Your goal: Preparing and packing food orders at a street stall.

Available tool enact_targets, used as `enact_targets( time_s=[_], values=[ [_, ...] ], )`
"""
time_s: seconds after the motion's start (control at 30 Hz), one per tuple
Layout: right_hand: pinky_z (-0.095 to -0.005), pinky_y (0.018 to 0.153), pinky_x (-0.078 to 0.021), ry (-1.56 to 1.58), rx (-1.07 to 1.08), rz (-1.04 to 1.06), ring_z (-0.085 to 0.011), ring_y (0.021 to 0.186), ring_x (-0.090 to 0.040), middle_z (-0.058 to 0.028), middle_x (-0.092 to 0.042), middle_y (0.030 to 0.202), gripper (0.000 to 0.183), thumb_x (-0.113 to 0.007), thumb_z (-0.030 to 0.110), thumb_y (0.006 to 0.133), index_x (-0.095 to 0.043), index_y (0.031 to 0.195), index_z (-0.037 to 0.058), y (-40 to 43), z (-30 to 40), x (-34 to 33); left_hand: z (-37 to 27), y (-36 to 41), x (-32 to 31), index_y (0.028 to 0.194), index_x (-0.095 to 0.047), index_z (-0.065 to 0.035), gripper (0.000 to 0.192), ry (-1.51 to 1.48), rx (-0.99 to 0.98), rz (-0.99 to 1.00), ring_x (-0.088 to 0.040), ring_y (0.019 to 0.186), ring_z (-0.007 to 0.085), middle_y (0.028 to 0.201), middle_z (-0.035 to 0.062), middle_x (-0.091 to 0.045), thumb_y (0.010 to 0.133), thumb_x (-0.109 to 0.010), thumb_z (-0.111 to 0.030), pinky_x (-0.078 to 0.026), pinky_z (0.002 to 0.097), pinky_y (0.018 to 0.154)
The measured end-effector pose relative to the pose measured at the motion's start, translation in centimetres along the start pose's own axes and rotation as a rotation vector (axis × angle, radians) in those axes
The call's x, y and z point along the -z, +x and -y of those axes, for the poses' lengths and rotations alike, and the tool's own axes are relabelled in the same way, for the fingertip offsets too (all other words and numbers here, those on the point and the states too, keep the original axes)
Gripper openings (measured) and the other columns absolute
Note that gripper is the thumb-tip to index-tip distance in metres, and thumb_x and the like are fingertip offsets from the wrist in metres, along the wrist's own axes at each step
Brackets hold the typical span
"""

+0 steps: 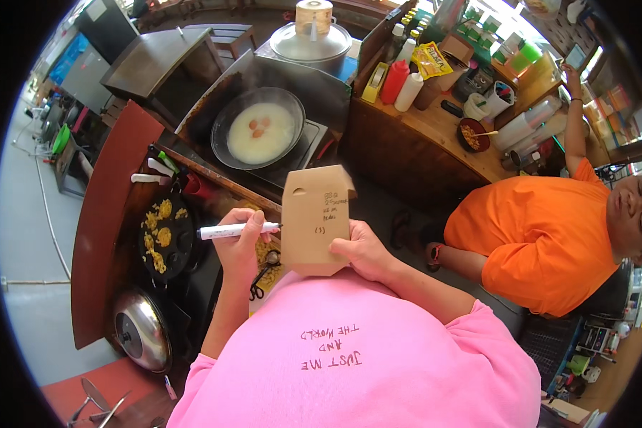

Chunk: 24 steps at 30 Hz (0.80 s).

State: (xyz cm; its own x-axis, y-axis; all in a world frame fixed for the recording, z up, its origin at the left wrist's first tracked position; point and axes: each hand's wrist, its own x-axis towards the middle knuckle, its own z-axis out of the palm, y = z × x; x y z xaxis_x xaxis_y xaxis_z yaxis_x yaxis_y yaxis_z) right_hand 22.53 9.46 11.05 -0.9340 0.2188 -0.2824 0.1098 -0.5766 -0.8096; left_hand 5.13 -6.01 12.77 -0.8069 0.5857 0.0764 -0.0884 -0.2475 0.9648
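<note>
A brown cardboard food box (313, 251), closed and bearing handwriting, is held upright in front of my chest. My right hand (366, 249) grips its lower right edge, with the thumb on the written face. Between the fingers and thumb of my left hand (241, 232) is a white marker pen (227, 231), lying level, its tip pointing right at the box's left edge. Whether the tip touches the cardboard I cannot tell. Below and behind my left hand, a black-handled ladle (272, 258) rests in a tray of yellow food (267, 275), partly hidden by the box and my arm.
Ahead, a wok (226, 152) of whitish liquid with several eggs steams on a stove. At left lie a dark pan (184, 251) with fried pieces and a domed metal lid (152, 331). Sauce bottles (395, 83) stand on a wooden counter (444, 140). A person in orange (545, 241) is close at right.
</note>
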Motion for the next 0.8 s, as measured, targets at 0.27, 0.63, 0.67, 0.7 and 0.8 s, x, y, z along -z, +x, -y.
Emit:
enact_targets(
  time_s=[0.27,0.63,0.67,0.7,0.8],
  values=[
    [-0.0316,0.088,-0.0553,0.14,0.134,-0.264,-0.0163,0.099,-0.067,-0.0107,-0.068,0.114,0.036,-0.052,-0.004,0.084,-0.061,0.119,-0.0045,0.3,-1.4,-0.3,0.9,0.5,1.9,0.089,-0.062,-0.0004,0.014,0.013,0.045,0.127,-0.064,0.062,0.0125,0.074,0.0072,-0.065,0.093,-0.072,-0.01,-0.052,0.0244,0.059],
    [-0.0406,0.079,-0.0608,0.319,0.416,-0.552,-0.0264,0.096,-0.069,-0.0141,-0.065,0.112,0.036,-0.052,-0.007,0.082,-0.054,0.118,-0.0037,0.7,2.6,9.9,1.3,1.1,2.8,0.087,-0.063,-0.0017,0.01,-0.006,0.119,0.118,-0.064,0.062,0.0104,0.072,0.0061,-0.067,0.092,-0.07,-0.007,-0.051,0.0224,0.058],
    [-0.0409,0.078,-0.0612,0.341,0.46,-0.588,-0.0266,0.096,-0.069,-0.0136,-0.065,0.111,0.035,-0.052,-0.007,0.082,-0.054,0.117,-0.0031,0.4,3.3,11.1,1.6,1.1,3.0,0.087,-0.062,-0.0012,0.01,0.005,0.121,0.089,-0.063,0.061,0.0113,0.072,0.0065,-0.066,0.092,-0.07,-0.006,-0.051,0.0236,0.059],
    [-0.0412,0.077,-0.0615,0.366,0.504,-0.62,-0.0268,0.095,-0.068,-0.013,-0.064,0.11,0.033,-0.052,-0.006,0.083,-0.053,0.116,-0.0024,0.2,4.0,12.2,1.8,1.1,3.2,0.087,-0.062,-0.0004,0.01,-0.022,0.113,0.083,-0.064,0.062,0.0124,0.072,0.0074,-0.066,0.092,-0.069,-0.005,-0.051,0.0245,0.059],
    [-0.0396,0.074,-0.0601,0.389,0.57,-0.726,-0.0264,0.093,-0.067,-0.011,-0.064,0.107,0.034,-0.054,-0.001,0.082,-0.052,0.115,0.0006,0.2,5.2,16.9,2.5,1.2,3.5,0.092,-0.061,0.0001,0.01,0.002,0.092,0.051,-0.064,0.061,0.016,0.074,0.0088,-0.064,0.093,-0.067,-0.007,-0.051,0.0264,0.056]
  ],
)
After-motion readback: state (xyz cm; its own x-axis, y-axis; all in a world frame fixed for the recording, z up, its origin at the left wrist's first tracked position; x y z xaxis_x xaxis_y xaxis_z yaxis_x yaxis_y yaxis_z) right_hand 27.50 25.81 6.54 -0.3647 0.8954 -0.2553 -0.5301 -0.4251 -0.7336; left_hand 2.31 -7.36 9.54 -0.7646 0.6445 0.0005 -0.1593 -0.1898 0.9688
